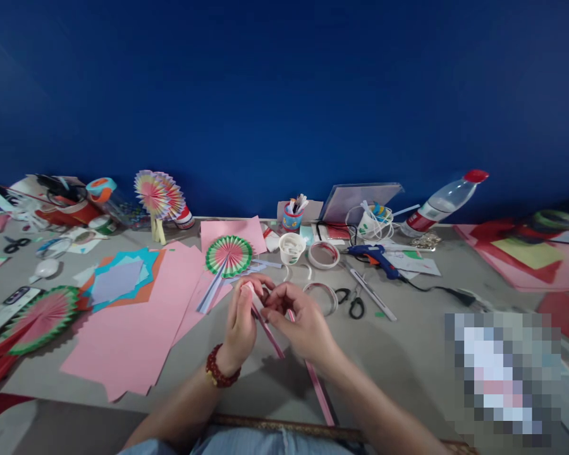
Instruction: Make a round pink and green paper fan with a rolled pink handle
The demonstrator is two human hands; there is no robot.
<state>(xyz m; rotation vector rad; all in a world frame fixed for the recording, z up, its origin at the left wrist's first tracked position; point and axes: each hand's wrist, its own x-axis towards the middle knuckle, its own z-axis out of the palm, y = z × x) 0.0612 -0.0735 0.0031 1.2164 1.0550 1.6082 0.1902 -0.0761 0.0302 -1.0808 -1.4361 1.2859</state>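
Note:
Above the table, my left hand (241, 319), with a red beaded bracelet at the wrist, is closed round a pink paper strip (271, 340) that hangs slantwise below the fingers. My right hand (301, 319) is pinched against the same strip from the right, thumb and fingertips together. A second long pink strip (320, 395) runs from behind my right hand down to the table's near edge; whether it joins the first I cannot tell. Beyond my hands lies a pleated round paper fan (228, 256), pink with a green rim and pale purple sticks.
Pink paper sheets (128, 328) spread at left, near another fan (47, 319). A white cup (292, 248), tape roll (324, 254), black scissors (353, 302), utility knife (372, 294) and blue glue gun (377, 258) lie ahead. A tilted bottle (440, 202) leans at the blue wall.

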